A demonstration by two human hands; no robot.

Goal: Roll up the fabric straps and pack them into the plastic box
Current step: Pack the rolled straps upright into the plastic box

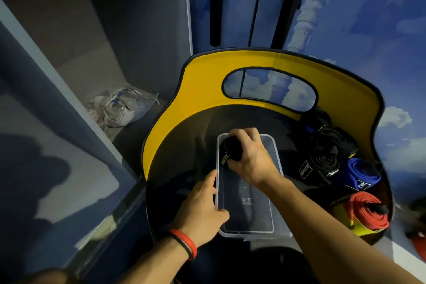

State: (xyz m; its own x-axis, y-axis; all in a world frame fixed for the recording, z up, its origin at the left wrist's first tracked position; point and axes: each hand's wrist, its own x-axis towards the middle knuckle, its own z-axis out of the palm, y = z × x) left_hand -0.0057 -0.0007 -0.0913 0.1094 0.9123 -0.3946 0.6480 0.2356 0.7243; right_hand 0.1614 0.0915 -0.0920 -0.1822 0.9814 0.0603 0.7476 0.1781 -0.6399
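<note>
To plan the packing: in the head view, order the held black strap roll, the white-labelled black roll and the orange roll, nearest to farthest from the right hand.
1. The black strap roll: gripped by the right hand, at the far end of the plastic box.
2. The white-labelled black roll: right of the box.
3. The orange roll: far right.
</note>
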